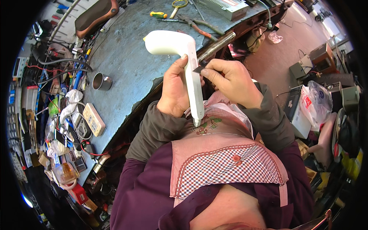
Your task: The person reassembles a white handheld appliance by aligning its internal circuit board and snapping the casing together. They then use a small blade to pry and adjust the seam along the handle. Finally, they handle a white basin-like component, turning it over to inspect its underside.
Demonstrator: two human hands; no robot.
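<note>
A white handheld appliance (pixel 194 92) with a rounded head and a long straight handle is held up over my lap. Its head points left above the bench edge, and a metal tip shows at the handle's lower end. My left hand (pixel 174 88) is wrapped round the handle from the left, thumb on its upper part. Pinched in my right hand (pixel 234 80) is a small dark flat blade (pixel 199 69), its point at the handle's side. Whether the blade enters a seam there is too small to tell.
The blue workbench (pixel 126 57) carries a metal cup (pixel 102 81), a power strip (pixel 94 119), pliers (pixel 199 28), a yellow-green screwdriver (pixel 158 15) and a grey metal box (pixel 226 7). Cables and parts crowd the left. At right are a plastic bag (pixel 316 101) and boxes (pixel 324 57).
</note>
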